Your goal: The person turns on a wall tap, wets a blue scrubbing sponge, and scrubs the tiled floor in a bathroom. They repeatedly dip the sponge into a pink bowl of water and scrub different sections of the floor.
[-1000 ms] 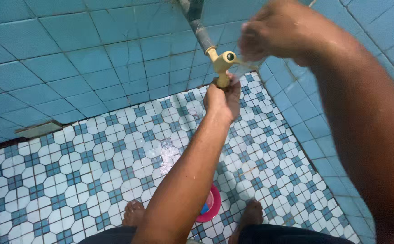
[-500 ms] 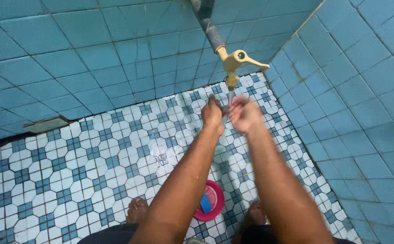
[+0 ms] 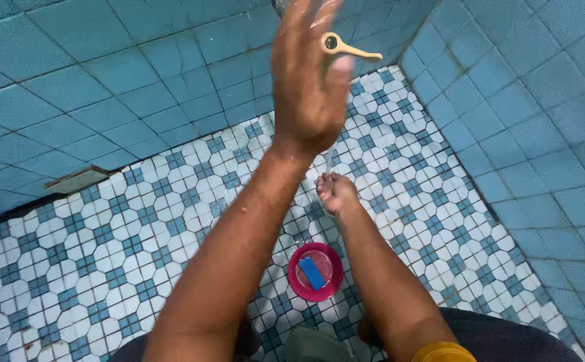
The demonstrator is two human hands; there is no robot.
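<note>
My left hand (image 3: 309, 77) is raised close to the camera, fingers spread, holding nothing, and it covers most of the yellow tap (image 3: 351, 49); only the tap's lever shows to its right. My right hand (image 3: 336, 192) is lower, over the patterned floor, its fingers curled under a thin stream of water (image 3: 329, 159) that falls from the tap. Whether it holds anything I cannot tell. A red bowl (image 3: 330, 281) with a blue bar of soap (image 3: 313, 273) in it stands on the floor between my forearms.
Blue tiled walls (image 3: 138, 74) meet in a corner behind the tap. The floor (image 3: 125, 234) has white and blue patterned tiles, wet under the tap. A small grey ledge (image 3: 74, 179) sits at the foot of the left wall.
My left hand has risen from under the tap to near the camera and opened. My right hand has dropped lower under the stream. The view has tilted down.
</note>
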